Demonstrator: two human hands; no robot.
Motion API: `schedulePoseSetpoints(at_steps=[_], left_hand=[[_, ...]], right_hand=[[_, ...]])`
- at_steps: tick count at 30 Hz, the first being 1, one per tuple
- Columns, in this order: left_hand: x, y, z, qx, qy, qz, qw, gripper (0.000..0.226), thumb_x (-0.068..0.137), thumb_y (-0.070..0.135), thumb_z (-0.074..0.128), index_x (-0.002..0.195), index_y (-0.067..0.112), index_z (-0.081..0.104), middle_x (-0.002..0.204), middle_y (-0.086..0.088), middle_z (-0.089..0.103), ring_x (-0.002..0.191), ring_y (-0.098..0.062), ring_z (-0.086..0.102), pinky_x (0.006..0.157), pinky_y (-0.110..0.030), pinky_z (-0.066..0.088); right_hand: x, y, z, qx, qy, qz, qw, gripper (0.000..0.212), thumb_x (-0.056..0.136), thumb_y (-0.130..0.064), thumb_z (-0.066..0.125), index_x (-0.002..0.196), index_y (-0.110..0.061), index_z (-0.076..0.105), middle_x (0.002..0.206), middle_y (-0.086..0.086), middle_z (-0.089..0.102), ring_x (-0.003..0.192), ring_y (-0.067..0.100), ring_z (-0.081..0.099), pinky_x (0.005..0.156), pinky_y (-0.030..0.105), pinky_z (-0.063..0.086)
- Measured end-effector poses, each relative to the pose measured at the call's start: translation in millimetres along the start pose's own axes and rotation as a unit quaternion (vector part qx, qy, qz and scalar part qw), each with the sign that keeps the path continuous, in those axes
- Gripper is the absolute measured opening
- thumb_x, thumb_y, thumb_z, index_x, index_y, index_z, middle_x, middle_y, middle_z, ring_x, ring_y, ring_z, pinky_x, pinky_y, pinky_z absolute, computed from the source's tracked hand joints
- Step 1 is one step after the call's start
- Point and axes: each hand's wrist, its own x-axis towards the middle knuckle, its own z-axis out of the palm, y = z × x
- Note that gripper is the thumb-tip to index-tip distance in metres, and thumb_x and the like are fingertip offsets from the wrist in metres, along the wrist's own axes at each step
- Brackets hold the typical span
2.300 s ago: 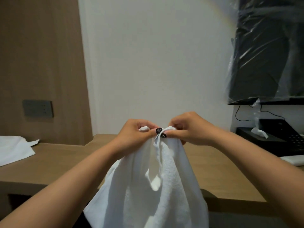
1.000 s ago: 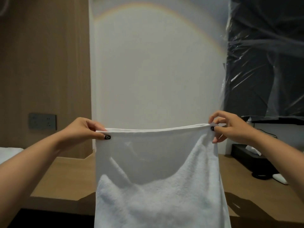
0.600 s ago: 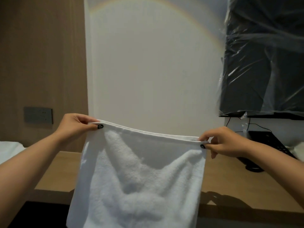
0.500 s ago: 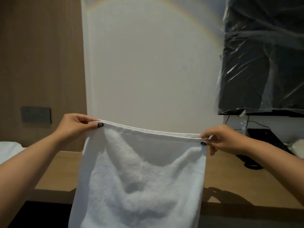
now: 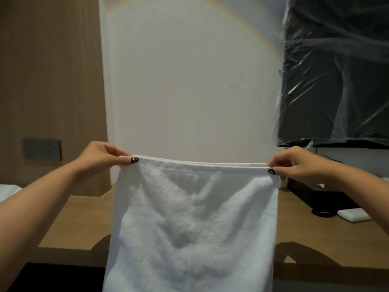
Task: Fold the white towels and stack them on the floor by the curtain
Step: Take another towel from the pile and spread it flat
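Two corners, one in each hand, is how I have this white towel [image 5: 193,224]: my left hand [image 5: 101,154] pinches the upper left corner between thumb and curled fingers, and my right hand [image 5: 294,163] pinches the upper right corner the same way, both closed tight on the cloth with nothing else in them. I hold them apart at about the same height, the right a touch lower, so the top hem runs taut between them and the rest hangs straight down below my hands and out of view at the bottom. Along that hem I can see two edges lying together, so I judge the towel is already doubled once, and I am holding it stretched to line those edges up and let its weight pull the wrinkles out before the next fold. It hangs in front of the wooden desk [image 5: 84,220], between me and it; whether it touches the desk edge I cannot tell. Beyond my right hand are a dark phone [image 5: 322,199] and a small white block [image 5: 353,214], with a plastic-wrapped screen [image 5: 341,70] above it; beyond my left hand a wall socket [image 5: 42,149], and lower down a bit of white cloth [image 5: 8,189] at the frame's edge, perhaps another towel. Neither floor nor curtain shows, so I reckon stacking is some way off; bringing my hands together would make the next fold.
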Motion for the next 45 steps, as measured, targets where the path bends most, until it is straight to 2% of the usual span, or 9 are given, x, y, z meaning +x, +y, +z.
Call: schedulePoseSetpoints(at_steps=[3, 7, 14, 19, 26, 30, 35, 42, 45], left_hand=[[5.4, -13.8, 3.8, 0.1, -0.139, -0.078, 0.982, 0.025, 0.069, 0.013, 0.085, 0.09, 0.005, 0.073, 0.07, -0.005, 0.069, 0.051, -0.01, 0.057, 0.046, -0.019, 0.043], [4.4, -48.9, 38.2, 0.237, -0.207, -0.129, 0.94, 0.005, 0.089, 0.006, 0.069, 0.086, 0.003, 0.066, 0.071, -0.008, 0.064, 0.049, -0.014, 0.064, 0.046, -0.023, 0.05], [59.4, -21.6, 48.7, 0.255, 0.005, 0.005, 0.967, 0.014, 0.093, 0.01, 0.061, 0.086, 0.006, 0.071, 0.062, -0.004, 0.071, 0.063, -0.021, 0.072, 0.076, -0.038, 0.059], [104.8, 58.7, 23.9, 0.206, 0.154, 0.106, 0.96, 0.022, 0.097, 0.026, 0.057, 0.102, 0.009, 0.071, 0.077, -0.012, 0.071, 0.084, -0.024, 0.069, 0.085, -0.031, 0.049], [91.4, 100.7, 8.4, 0.163, 0.237, 0.197, 0.937, 0.022, 0.096, 0.023, 0.057, 0.105, 0.007, 0.07, 0.103, -0.013, 0.07, 0.097, -0.031, 0.065, 0.082, -0.028, 0.04], [78.4, 121.2, -7.6, 0.127, 0.288, 0.229, 0.921, 0.021, 0.095, 0.027, 0.06, 0.102, 0.009, 0.07, 0.107, -0.008, 0.069, 0.072, -0.028, 0.066, 0.081, -0.03, 0.047], [75.4, 130.0, -17.8, 0.096, 0.294, 0.238, 0.92, 0.014, 0.089, 0.027, 0.069, 0.097, 0.015, 0.07, 0.092, 0.003, 0.065, 0.073, -0.022, 0.062, 0.076, -0.032, 0.052], [81.6, 40.5, 18.4, 0.126, 0.152, 0.074, 0.978, 0.015, 0.081, 0.027, 0.078, 0.086, 0.014, 0.071, 0.076, -0.003, 0.071, 0.072, -0.021, 0.066, 0.075, -0.03, 0.054], [73.1, -40.3, 43.7, 0.114, 0.083, -0.022, 0.99, 0.017, 0.078, 0.027, 0.082, 0.077, 0.015, 0.07, 0.067, -0.003, 0.07, 0.066, -0.021, 0.066, 0.075, -0.04, 0.06]], right_hand=[[6.6, 4.7, 8.0, 0.043, -0.086, 0.039, 0.995, 0.02, 0.094, -0.011, 0.06, 0.105, -0.026, 0.067, 0.082, 0.004, 0.072, 0.067, 0.018, 0.065, 0.067, 0.031, 0.056], [27.5, 10.2, 51.9, 0.009, -0.141, 0.097, 0.985, 0.012, 0.098, -0.008, 0.053, 0.099, -0.007, 0.065, 0.067, 0.009, 0.068, 0.054, 0.014, 0.064, 0.057, 0.028, 0.055], [112.6, 18.2, 46.1, -0.029, 0.149, 0.116, 0.982, 0.019, 0.097, -0.006, 0.054, 0.082, -0.005, 0.066, 0.065, 0.008, 0.07, 0.062, 0.02, 0.072, 0.058, 0.016, 0.052], [165.3, -14.8, -34.6, -0.01, 0.353, 0.07, 0.933, 0.012, 0.091, -0.006, 0.063, 0.096, 0.002, 0.07, 0.096, 0.024, 0.07, 0.09, 0.038, 0.069, 0.087, 0.046, 0.055], [143.9, -58.0, -92.1, -0.046, 0.475, 0.032, 0.878, 0.02, 0.095, -0.01, 0.053, 0.104, 0.002, 0.067, 0.107, 0.025, 0.067, 0.098, 0.04, 0.063, 0.087, 0.04, 0.05], [126.5, -70.1, -102.4, -0.039, 0.502, -0.016, 0.864, 0.022, 0.098, -0.012, 0.047, 0.107, 0.001, 0.063, 0.108, 0.024, 0.064, 0.085, 0.04, 0.066, 0.071, 0.05, 0.059], [117.7, -74.9, -99.0, 0.031, 0.467, -0.006, 0.884, 0.021, 0.101, -0.011, 0.043, 0.112, -0.002, 0.058, 0.109, 0.022, 0.059, 0.045, 0.019, 0.065, 0.037, 0.025, 0.052], [138.6, -26.5, -25.6, -0.032, 0.319, 0.088, 0.943, 0.018, 0.099, -0.008, 0.047, 0.106, -0.006, 0.064, 0.091, 0.016, 0.069, 0.064, 0.031, 0.07, 0.069, 0.043, 0.06], [162.0, 6.8, 45.3, -0.065, 0.222, 0.129, 0.964, 0.018, 0.095, -0.005, 0.05, 0.103, -0.01, 0.065, 0.084, 0.013, 0.07, 0.061, 0.028, 0.069, 0.071, 0.035, 0.058]])
